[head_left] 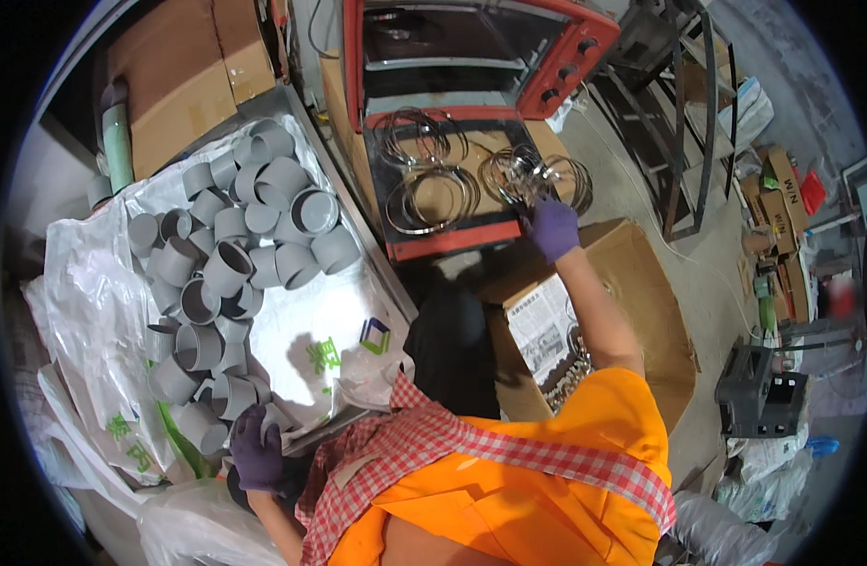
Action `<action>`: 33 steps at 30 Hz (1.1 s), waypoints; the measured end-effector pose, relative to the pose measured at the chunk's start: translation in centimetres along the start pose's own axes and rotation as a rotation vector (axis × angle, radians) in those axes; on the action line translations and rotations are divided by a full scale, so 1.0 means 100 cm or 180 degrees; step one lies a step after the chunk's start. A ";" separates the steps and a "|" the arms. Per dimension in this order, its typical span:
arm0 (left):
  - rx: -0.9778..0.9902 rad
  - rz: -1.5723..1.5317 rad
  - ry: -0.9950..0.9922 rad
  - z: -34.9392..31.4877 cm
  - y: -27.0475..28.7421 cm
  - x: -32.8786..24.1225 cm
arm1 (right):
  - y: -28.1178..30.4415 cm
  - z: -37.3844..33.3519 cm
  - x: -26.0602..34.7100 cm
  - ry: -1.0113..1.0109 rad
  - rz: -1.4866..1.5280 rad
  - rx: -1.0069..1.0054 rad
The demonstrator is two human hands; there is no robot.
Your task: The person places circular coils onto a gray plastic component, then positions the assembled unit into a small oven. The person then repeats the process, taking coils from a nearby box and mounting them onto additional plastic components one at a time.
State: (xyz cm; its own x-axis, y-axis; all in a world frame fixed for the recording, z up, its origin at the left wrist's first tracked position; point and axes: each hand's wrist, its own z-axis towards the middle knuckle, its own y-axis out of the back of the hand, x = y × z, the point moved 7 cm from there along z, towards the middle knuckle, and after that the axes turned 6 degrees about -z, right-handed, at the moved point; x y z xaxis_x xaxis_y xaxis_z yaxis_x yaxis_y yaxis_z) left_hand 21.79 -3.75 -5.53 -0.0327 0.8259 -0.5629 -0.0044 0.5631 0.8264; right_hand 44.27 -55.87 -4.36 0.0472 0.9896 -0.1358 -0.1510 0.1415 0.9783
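Observation:
My right hand (553,229), in a purple glove, reaches forward to a bunch of thin metal hoops (511,172). Its fingers close on the edge of that bunch, with the tips partly hidden among the hoops. More bundles of hoops (433,200) lie beside it on the lowered door (452,247) of a red oven. My left hand (256,448), also gloved in purple, is low on the left beside the nearest grey plastic sleeves (202,426). Its fingers are apart and slightly bent, and nothing shows in them.
Many short grey sleeves (231,269) lie heaped on white plastic sheeting (292,311) over a table. Below the oven door, a cardboard box (655,311) holds newspaper (542,325) and small metal parts. A dark metal rack (679,141) stands at the far right.

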 end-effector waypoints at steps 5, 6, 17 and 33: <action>0.0013 0.0094 0.0087 0.003 -0.007 0.000 | 0.041 0.048 0.030 -0.0023 -0.0044 -0.0355; 0.0037 0.0041 0.0116 0.007 -0.008 -0.003 | 0.044 0.067 0.037 0.0010 0.0042 -0.0403; 0.0000 0.0247 0.0290 0.001 -0.004 0.007 | 0.037 0.283 0.038 -0.0910 0.0536 -0.0259; 0.0069 0.0298 0.0349 0.010 -0.013 0.004 | 0.057 0.268 0.044 -0.1050 0.0019 -0.0544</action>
State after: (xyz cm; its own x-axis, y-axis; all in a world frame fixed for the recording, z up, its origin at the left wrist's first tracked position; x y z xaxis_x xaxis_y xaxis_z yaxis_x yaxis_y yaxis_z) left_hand 22.83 -4.16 -6.86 -0.1411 0.8673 -0.4773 0.0253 0.4852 0.8741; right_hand 70.07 -51.39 4.84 0.3574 0.9329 -0.0452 -0.3137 0.1655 0.9350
